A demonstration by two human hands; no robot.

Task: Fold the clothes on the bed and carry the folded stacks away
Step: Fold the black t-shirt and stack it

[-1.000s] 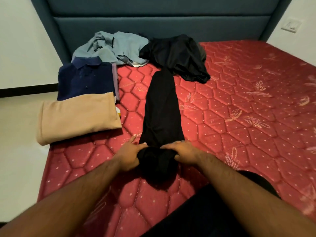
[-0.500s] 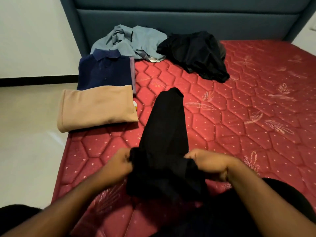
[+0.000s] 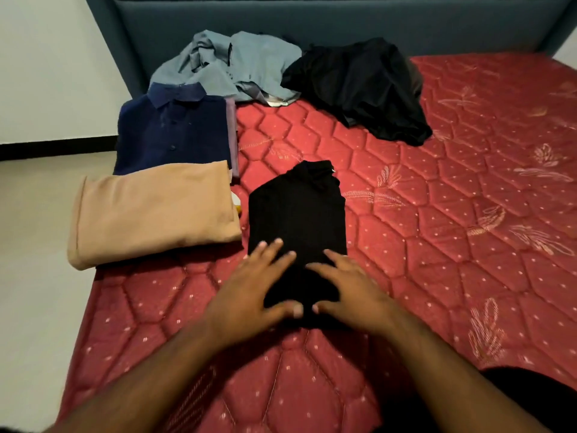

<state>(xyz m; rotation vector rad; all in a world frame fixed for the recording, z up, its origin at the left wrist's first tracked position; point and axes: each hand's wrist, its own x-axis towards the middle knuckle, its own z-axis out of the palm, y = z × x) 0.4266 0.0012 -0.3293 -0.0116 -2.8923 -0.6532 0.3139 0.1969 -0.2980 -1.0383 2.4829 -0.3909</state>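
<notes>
A black garment [image 3: 296, 214] lies folded in half on the red quilted mattress [image 3: 437, 245], right in front of me. My left hand [image 3: 249, 289] and my right hand [image 3: 349, 292] both press flat on its near end, fingers spread and straight. To its left sits a folded tan garment [image 3: 150, 214], and behind that a folded navy polo shirt [image 3: 175, 129]. An unfolded grey-blue garment [image 3: 231, 64] and a crumpled black garment [image 3: 359, 85] lie near the headboard.
A dark blue padded headboard [image 3: 312, 23] runs across the back. The mattress's left edge drops to a pale floor [image 3: 31, 245] beside a white wall. A dark shape at the bottom right is my own clothing.
The long black garment's near end, gripped and lifted by both hands, has been folded over away from me. Both hands have let go and now press flat on the shorter folded piece.
</notes>
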